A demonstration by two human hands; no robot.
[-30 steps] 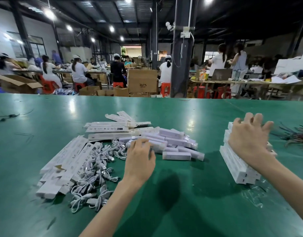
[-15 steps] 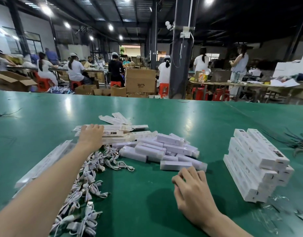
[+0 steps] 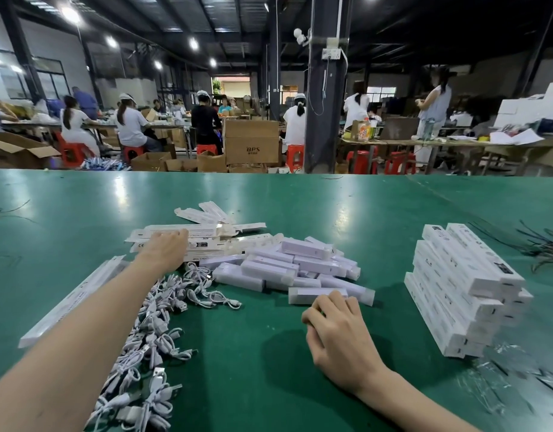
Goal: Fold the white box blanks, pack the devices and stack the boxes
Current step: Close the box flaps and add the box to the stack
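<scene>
1. Glossy green tabletop (image 3: 269, 198) carries flat white cardboard box blanks (image 3: 206, 236), lilac bar-shaped devices (image 3: 306, 249), and stacked white boxes (image 3: 456, 275) at right.
2. Left hand (image 3: 166, 251) lies on the blanks, right hand (image 3: 340, 335) touches the nearest device; I cannot tell either grip.
3. Behind: dark steel column (image 3: 326, 104), brown cartons (image 3: 251, 145).

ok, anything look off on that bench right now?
The stack of finished boxes at right is stepped, its layers offset rather than flush, so it could slip. Clear plastic scraps litter the green table at its foot. Devices and cables lie in loose heaps, likely just work clutter.
</scene>
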